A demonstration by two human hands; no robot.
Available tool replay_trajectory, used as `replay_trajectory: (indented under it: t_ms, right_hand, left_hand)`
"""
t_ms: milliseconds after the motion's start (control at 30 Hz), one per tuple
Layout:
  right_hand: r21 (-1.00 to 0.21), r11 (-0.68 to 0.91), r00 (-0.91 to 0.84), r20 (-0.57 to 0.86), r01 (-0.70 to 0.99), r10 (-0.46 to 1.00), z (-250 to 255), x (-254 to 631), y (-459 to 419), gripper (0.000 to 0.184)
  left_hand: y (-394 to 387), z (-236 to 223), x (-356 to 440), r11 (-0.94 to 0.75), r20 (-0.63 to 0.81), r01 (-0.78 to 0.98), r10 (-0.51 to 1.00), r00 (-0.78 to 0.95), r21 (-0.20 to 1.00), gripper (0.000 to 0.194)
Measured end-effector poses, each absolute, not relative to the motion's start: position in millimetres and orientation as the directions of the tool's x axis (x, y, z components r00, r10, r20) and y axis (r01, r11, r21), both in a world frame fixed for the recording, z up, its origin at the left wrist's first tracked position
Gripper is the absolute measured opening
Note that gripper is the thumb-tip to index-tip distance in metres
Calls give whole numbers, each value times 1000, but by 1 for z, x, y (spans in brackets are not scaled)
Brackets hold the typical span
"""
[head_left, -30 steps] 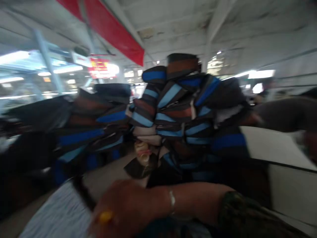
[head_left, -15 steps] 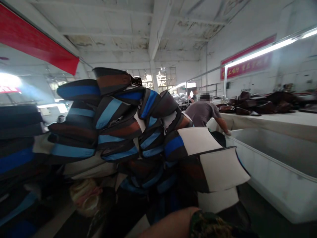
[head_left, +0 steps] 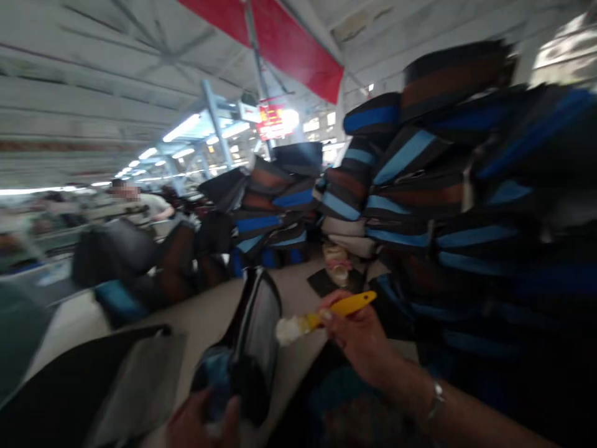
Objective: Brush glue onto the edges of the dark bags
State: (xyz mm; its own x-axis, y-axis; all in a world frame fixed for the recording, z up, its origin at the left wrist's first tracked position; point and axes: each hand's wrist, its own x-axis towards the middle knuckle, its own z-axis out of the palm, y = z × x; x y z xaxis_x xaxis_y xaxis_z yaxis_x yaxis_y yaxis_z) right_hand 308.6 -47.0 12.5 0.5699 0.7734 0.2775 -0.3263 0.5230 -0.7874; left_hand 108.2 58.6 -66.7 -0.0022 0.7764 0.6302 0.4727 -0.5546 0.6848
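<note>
Holding yellow brush, bag between hands

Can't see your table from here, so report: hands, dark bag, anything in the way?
Right hand holds yellow brush. Left hand at dark bag's near end, grip unclear. Stacked bags ahead, to the right.

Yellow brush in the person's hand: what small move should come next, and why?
Probably ease the yellow brush toward the dark bag. The right hand grips the brush with its pale bristles pointing that way, and the left hand is at the bag's near end, perhaps steadying it. Blur hides whether the bristles touch.
</note>
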Motion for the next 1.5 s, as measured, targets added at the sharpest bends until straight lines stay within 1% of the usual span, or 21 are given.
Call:
replay_trajectory:
  t_ms: [67, 100, 133, 267, 333, 400, 500, 633, 733, 800, 867, 933, 1000, 1033, 1100, 1167, 1233, 1300, 1367, 1433, 1500]
  right_hand:
    - [-831, 478, 557, 262, -286, 788, 6, 312, -44, 31]
    - [-844, 460, 558, 249, -276, 792, 4, 313, -42, 30]
    - [-854, 442, 557, 234, -273, 797, 2, 313, -41, 29]
    - [-868, 425, 552, 229, -258, 802, -1, 310, -36, 31]
    - [-868, 441, 561, 252, -229, 788, 1, 308, -29, 31]
    - [-857, 465, 569, 274, -222, 776, 7, 306, -20, 30]
    - [-829, 516, 544, 337, -215, 768, 21, 299, -7, 29]
    - [-824, 551, 458, 442, -133, 771, 35, 282, 10, 25]
    - [-846, 533, 398, 495, 16, 773, 39, 270, 27, 22]
    - [-837, 529, 409, 536, 141, 739, 41, 266, 37, 20]
    - [-813, 547, 450, 572, 200, 685, 45, 266, 41, 19]
    - [-802, 574, 466, 577, 166, 671, 49, 268, 39, 19]
    - [-800, 584, 428, 579, 136, 694, 51, 268, 36, 20]
    - [-800, 580, 394, 588, 153, 707, 51, 267, 35, 21]
    - [-783, 566, 337, 623, 258, 706, 51, 263, 35, 20]
    - [-748, 565, 350, 663, 347, 662, 52, 260, 35, 19]
    - [-751, 592, 409, 657, 291, 633, 52, 258, 32, 18]
    - [-776, 616, 452, 601, 133, 660, 48, 260, 23, 20]
    - [-803, 595, 479, 515, -19, 711, 36, 268, 10, 22]
    - [-827, 549, 541, 410, -117, 734, 18, 283, -1, 23]
    - [-834, 518, 635, 296, -192, 713, -2, 300, -10, 24]
  left_hand:
    - [63, -80, 88, -524, 675, 585, 736, -54, 619, 68]
    - [66, -84, 86, -535, 707, 632, 706, -30, 561, 71]
    - [69, -86, 87, -546, 724, 642, 689, -21, 538, 66]
    - [80, -76, 102, -572, 698, 530, 714, -54, 626, 40]
    - [83, -64, 105, -584, 675, 482, 737, -21, 653, 28]
    - [84, -52, 104, -584, 636, 429, 771, 29, 689, 23]
    - [79, -37, 99, -562, 575, 367, 814, 82, 741, 24]
    - [66, -22, 96, -523, 523, 318, 847, 93, 791, 26]
    - [57, -15, 96, -454, 444, 258, 891, 97, 853, 26]
    - [53, -13, 95, -412, 399, 237, 911, 101, 880, 27]
    - [52, -13, 93, -384, 371, 226, 923, 100, 895, 27]
    - [51, -13, 90, -376, 364, 215, 926, 97, 901, 26]
    - [51, -13, 89, -376, 364, 207, 927, 96, 903, 26]
    - [51, -12, 90, -372, 360, 205, 928, 96, 905, 26]
    - [49, -10, 91, -355, 343, 212, 935, 93, 910, 26]
    - [48, -8, 91, -339, 329, 239, 941, 82, 910, 27]
    - [48, -10, 88, -342, 339, 285, 939, 63, 895, 28]
    - [51, -19, 78, -382, 393, 370, 918, 50, 847, 28]
    - [56, -34, 65, -435, 487, 478, 873, 18, 763, 29]
    - [61, -54, 50, -457, 590, 580, 806, -50, 674, 32]
    - [63, -73, 39, -438, 645, 622, 750, -144, 649, 47]
